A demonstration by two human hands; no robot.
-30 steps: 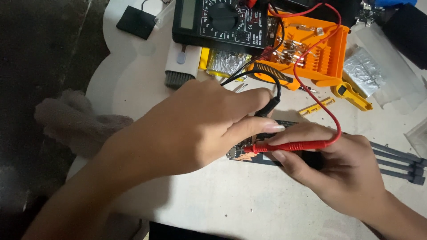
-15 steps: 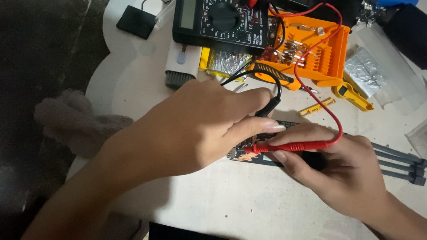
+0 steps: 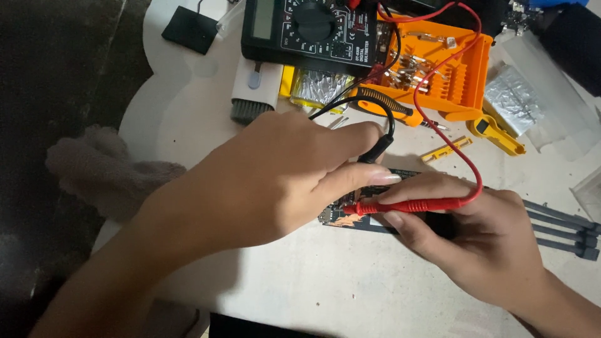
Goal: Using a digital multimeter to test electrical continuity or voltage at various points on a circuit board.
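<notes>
My left hand (image 3: pixel 275 175) grips a black test probe (image 3: pixel 377 149), its tip hidden under my fingers above a small dark circuit board (image 3: pixel 341 216). My right hand (image 3: pixel 476 241) pinches a red test probe (image 3: pixel 407 205), held almost flat with its tip on the board's left part. The board lies on the white table (image 3: pixel 350 288) and is mostly covered by both hands. Red and black leads run up to a black multimeter (image 3: pixel 310 31) at the top of the view.
An orange parts tray (image 3: pixel 460 75), an orange-handled screwdriver (image 3: pixel 391 106), a yellow tool (image 3: pixel 498 133), foil packets (image 3: pixel 516 97), a white brush (image 3: pixel 253 91) and a black pad (image 3: pixel 191 28) lie at the back. Grey rods (image 3: pixel 563 235) stick out at right. A fuzzy grey cloth (image 3: pixel 103 166) sits off the left edge.
</notes>
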